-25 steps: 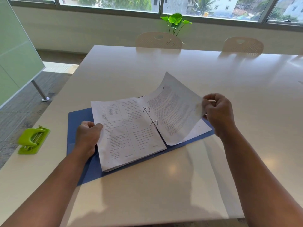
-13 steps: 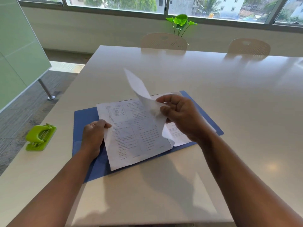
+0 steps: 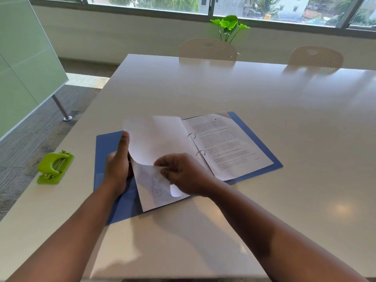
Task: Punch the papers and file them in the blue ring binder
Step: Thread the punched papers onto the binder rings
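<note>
While my right hand (image 3: 184, 174) pinches the curled sheet (image 3: 156, 139) by its near edge, that sheet hides most of the left-hand stack (image 3: 151, 190) and some of my left hand's fingers. My left hand (image 3: 118, 165) sits at the stack's left edge, thumb up against the sheet; whether it grips I cannot tell. Both rest over the open blue ring binder (image 3: 105, 147) on a white table (image 3: 284, 110). Just right of my pinch stand the rings (image 3: 196, 143) and the right-hand pages (image 3: 230, 145). Well left lies a green hole punch (image 3: 55, 166); two chairs (image 3: 207, 50) and a plant (image 3: 230, 25) stand beyond, under windows.
</note>
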`<state>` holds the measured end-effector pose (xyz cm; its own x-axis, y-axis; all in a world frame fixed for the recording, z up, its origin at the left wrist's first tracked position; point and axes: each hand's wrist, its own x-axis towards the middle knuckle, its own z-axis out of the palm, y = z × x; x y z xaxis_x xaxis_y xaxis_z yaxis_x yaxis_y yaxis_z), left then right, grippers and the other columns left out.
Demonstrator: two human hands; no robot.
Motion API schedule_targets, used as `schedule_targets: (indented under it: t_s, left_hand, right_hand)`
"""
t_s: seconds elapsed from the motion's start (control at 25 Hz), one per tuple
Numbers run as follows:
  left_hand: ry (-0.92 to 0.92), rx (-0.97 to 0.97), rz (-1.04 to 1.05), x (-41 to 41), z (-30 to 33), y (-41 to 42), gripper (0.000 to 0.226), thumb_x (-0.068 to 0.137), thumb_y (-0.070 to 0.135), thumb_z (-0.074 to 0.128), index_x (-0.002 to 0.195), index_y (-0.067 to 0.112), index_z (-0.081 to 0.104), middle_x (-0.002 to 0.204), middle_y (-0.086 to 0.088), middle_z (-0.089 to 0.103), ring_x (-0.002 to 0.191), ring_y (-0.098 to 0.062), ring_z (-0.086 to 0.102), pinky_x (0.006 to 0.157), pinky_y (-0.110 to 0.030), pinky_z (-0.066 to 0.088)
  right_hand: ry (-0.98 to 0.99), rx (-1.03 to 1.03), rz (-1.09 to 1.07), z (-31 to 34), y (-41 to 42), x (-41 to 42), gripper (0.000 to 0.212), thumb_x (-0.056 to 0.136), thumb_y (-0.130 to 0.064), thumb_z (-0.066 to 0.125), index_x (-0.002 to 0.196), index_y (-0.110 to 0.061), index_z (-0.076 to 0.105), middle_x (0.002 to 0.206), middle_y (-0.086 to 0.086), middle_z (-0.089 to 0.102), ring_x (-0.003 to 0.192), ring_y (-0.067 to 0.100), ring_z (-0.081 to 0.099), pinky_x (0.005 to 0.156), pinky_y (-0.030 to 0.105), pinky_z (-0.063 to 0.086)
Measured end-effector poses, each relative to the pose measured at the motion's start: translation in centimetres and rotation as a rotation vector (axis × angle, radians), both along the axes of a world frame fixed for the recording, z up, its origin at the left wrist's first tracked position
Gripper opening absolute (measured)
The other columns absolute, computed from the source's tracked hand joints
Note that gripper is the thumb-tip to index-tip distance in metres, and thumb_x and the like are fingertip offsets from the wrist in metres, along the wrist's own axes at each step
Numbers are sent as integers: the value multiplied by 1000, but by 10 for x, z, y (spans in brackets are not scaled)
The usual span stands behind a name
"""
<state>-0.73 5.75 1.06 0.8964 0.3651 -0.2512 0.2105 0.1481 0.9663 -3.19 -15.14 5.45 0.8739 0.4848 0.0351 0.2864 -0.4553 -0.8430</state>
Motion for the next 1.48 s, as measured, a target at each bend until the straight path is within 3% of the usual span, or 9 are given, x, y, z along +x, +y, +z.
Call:
schedule_targets:
  t_s: [0.2,0.36,0.48,0.72,0.84,0.96,1.2,1.32,1.48]
  left_hand:
    - [50,98,-33,5,-7,5,26,87,30,73,83,6,64,72,-12,66,71,-30,58,62,-38,47]
    - [63,144,-43,5,-8,4,18,89,21,72,88,6,63,84,-18,65,74,-31,61,69,-45,52]
    - [55,143,-28,5,-5,2,22,92,21,73,80,5,62,85,-16,70,75,-31,65,74,-46,57]
    - [64,150,0,6,-5,2,29,92,29,75,75,10,59,88,-17,71,78,-31,66,82,-54,59]
    - [70,155,-1,5,-5,1,31,92,29,75,74,12,58,89,-18,70,78,-31,65,84,-55,58]
    - [68,153,2,4,-4,0,29,93,29,74,76,11,58,90,-17,71,79,-32,66,85,-54,58]
    - [69,146,-5,4,-2,0,29,93,28,73,75,11,58,90,-17,70,80,-33,65,85,-55,58]
    - [67,153,-2,3,-2,-1,28,94,28,72,76,10,59,89,-17,71,79,-32,66,83,-53,58]
    - [63,176,8,2,-1,-3,29,95,28,71,75,11,58,84,-13,69,76,-29,65,76,-46,58]
  right_hand:
    - [57,-7,34,-5,-3,-1,28,97,-27,68,121,-12,71,110,8,78,103,19,74,98,41,56]
    - [63,171,-222,6,-36,21,8,99,-14,66,100,-11,73,88,9,78,70,13,72,63,17,52]
    - [50,193,-461,13,-75,34,12,98,-10,64,90,-16,71,80,4,77,60,9,69,55,15,48]
    - [-66,-147,-840,-6,-158,41,11,89,-30,77,88,-19,74,79,-4,77,72,14,75,73,37,61]
    - [-23,-533,-891,-24,-187,39,51,84,-47,76,122,-17,66,118,8,70,112,32,65,90,43,54]
    - [82,-743,-881,-32,-205,38,70,79,-62,74,126,-13,57,127,15,57,121,39,53,88,44,48]
    - [142,-729,-844,-35,-214,47,70,70,-64,81,111,-14,56,115,11,62,106,33,59,79,41,51]
    - [217,-584,-867,-35,-216,49,69,63,-56,90,108,-15,58,106,6,62,98,27,61,82,45,56]
    - [158,-317,-946,-34,-214,46,27,79,-27,83,95,-15,64,92,3,67,83,22,63,76,41,57]
